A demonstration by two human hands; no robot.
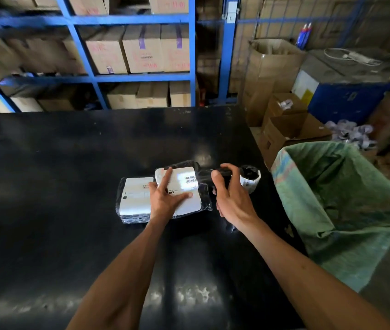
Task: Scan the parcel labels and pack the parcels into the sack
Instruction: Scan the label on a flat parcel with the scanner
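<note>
Two parcels in dark plastic wrap lie on the black table [70, 163]. The right parcel [189, 203] bears a white label with a barcode, lit by a bright patch. My left hand [165, 194] rests flat on it, fingers spread. The left parcel [134, 196] sits partly beneath it, its white label showing. My right hand [232, 194] grips a black handheld scanner [222, 172], aimed left at the lit label. An open green woven sack [336, 198] stands to the right of the table.
A roll of tape [251, 178] sits just beyond my right hand. Blue shelving [141, 78] with cardboard boxes lines the far side. Open cartons [282, 129] and a blue bin [346, 101] stand on the floor at right.
</note>
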